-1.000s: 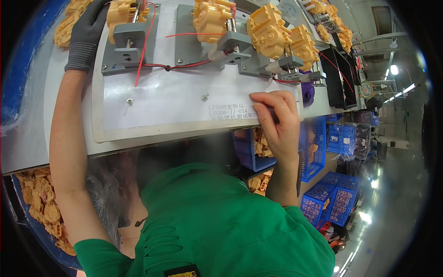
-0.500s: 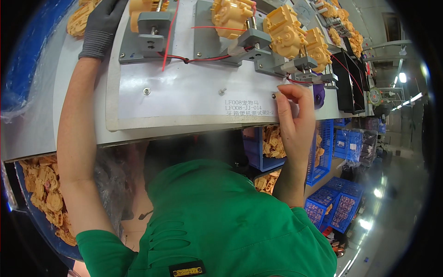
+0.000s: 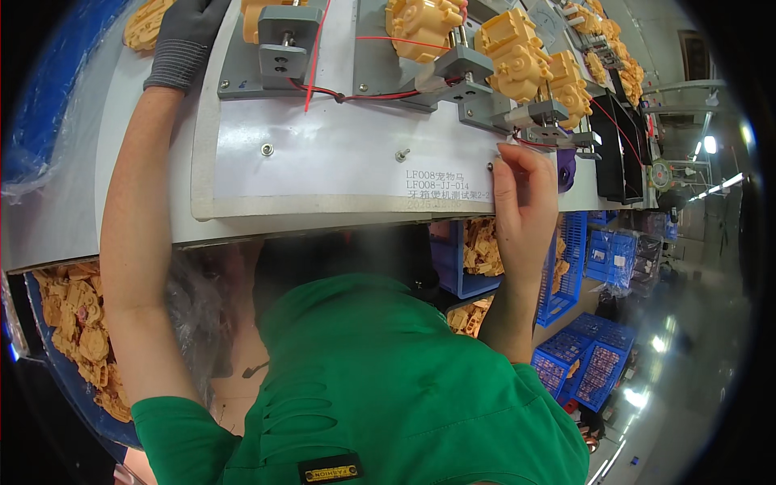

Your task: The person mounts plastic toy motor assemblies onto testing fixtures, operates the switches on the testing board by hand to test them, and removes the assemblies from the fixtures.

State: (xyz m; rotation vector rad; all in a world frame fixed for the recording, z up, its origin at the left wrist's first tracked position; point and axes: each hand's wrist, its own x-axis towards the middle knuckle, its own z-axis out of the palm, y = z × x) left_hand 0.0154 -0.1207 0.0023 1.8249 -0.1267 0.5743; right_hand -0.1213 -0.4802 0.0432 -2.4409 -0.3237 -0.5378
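Note:
My right hand [image 3: 529, 186] is bare and closed at the front right of a white fixture board [image 3: 323, 174], thumb and forefinger pinched together. A small metal stud [image 3: 491, 166] shows beside the thumb tip; whatever lies between the fingertips is hidden. My left hand [image 3: 187, 40], in a grey glove, reaches past the board's left end, its fingers cut off by the upper picture edge. Near it lies a yellow plastic part [image 3: 145, 24]. Yellow gearbox housings [image 3: 513, 56] sit in grey clamp blocks [image 3: 288, 44] along the board, with red and black wires [image 3: 380, 96] running between them.
A black bin [image 3: 616, 153] and a purple object [image 3: 567, 168] are right of the board. Below the table edge stand blue crates [image 3: 562, 267] and a container of yellow parts [image 3: 77, 331]. Blue plastic sheeting [image 3: 48, 105] covers the far left.
The whole view has shifted slightly, so the board appears a little farther right and higher. My right hand keeps its pinch at the same place on the board; the left stays at its end.

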